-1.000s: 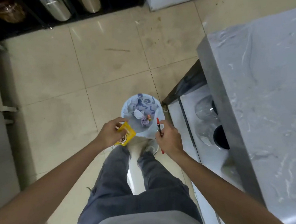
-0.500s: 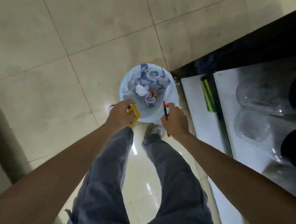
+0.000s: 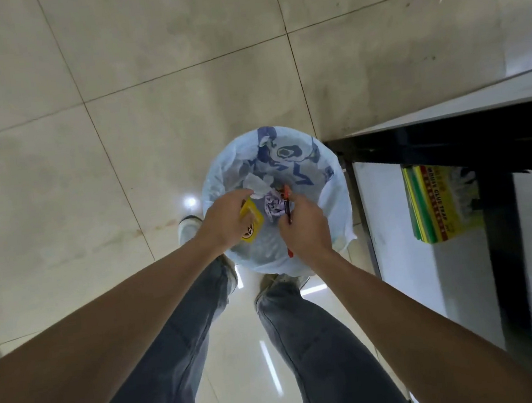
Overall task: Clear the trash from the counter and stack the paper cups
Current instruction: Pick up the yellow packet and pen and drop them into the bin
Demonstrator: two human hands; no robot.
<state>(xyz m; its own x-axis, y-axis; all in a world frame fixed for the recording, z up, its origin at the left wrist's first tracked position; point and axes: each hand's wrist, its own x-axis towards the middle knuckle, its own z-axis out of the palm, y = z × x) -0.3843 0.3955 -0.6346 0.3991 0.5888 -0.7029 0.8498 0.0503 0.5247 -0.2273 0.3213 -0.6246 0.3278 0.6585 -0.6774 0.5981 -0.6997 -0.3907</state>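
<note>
Beige floor tiles are surrounding the lined trash bin (image 3: 333, 194). Above its mouth, the left hand (image 3: 227, 220) is gripping a yellow wrapper (image 3: 253, 224), the right hand (image 3: 305, 228) pinching a red pen (image 3: 287, 207). Both grips should be opening over the centre, so nothing lands outside.

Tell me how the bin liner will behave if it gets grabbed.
The bin liner looks thin and see-through, so probably floppy and easy to tear. It holds only a few scraps, so likely light. It drapes loosely over the rim, so it may slip off.
</note>
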